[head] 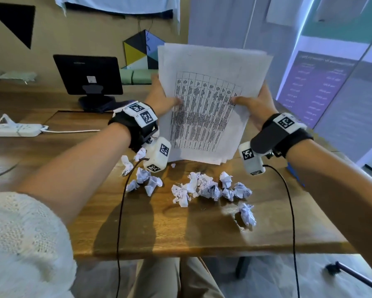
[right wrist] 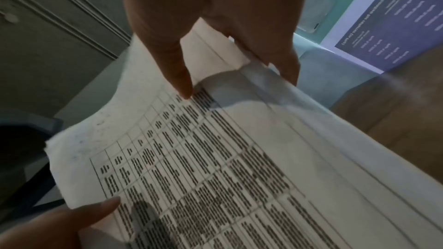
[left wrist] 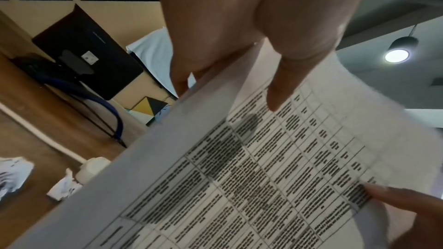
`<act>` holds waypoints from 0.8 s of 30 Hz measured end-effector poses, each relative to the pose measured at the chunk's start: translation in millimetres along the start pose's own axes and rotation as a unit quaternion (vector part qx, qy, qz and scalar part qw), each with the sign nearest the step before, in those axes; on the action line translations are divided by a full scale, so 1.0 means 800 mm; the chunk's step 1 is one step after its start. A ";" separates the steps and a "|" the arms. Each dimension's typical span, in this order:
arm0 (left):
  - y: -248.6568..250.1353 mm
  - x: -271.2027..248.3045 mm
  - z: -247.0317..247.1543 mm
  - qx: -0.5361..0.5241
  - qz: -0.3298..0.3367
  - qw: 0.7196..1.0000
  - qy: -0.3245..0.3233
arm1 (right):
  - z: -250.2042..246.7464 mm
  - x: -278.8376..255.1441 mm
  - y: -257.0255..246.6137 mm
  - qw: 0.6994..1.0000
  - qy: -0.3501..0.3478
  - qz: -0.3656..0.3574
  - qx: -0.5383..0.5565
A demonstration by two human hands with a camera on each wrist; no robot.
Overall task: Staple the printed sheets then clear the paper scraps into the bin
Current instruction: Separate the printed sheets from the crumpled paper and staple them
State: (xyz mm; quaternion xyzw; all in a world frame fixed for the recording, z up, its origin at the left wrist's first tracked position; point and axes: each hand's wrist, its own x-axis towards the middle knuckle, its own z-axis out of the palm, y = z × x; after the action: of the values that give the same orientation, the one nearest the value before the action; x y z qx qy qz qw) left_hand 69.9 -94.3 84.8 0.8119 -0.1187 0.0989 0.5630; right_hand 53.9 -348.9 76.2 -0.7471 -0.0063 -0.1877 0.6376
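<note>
- Hands, left [head: 162,100] and right [head: 256,106], pinch the sheets [head: 206,100] upright, thumbs in front, likely to line up edges for stapling.
- Scraps [head: 200,188] wait on the table [head: 202,233].

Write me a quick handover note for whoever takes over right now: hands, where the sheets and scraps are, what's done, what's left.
Left hand: grips the left edge of the sheets, thumb on the front.
Right hand: grips the right edge the same way.
Sheets: held upright over the table, bottom edge at or near the top, edges not fully flush.
Scraps: crumpled, scattered on the table in front of the sheets.
Done: sheets gathered.
Left: square the sheets, staple them, bin the scraps. No stapler or staple in view; a dark bin-like container shows only in the right wrist view.
</note>
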 end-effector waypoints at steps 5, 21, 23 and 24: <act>0.012 0.008 -0.002 0.027 0.010 0.999 0.020 | 0.016 -0.011 -0.025 0.999 0.018 -0.015 -0.041; 0.024 0.032 -0.007 0.028 0.014 0.999 0.030 | 0.043 0.022 -0.042 0.996 0.054 -0.017 -0.065; 0.030 0.039 -0.012 0.010 0.029 0.998 0.050 | 0.041 0.026 -0.048 0.998 0.057 -0.015 -0.004; 0.028 0.040 -0.013 0.002 0.024 0.998 0.056 | 0.040 0.027 -0.046 0.998 0.055 -0.012 0.005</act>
State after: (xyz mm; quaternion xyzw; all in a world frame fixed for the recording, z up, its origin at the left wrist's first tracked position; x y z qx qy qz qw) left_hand 93.8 -94.3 117.7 0.8030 -0.1062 0.1584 0.5647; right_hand 73.7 -316.8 113.6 -0.7322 0.0185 -0.2361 0.6386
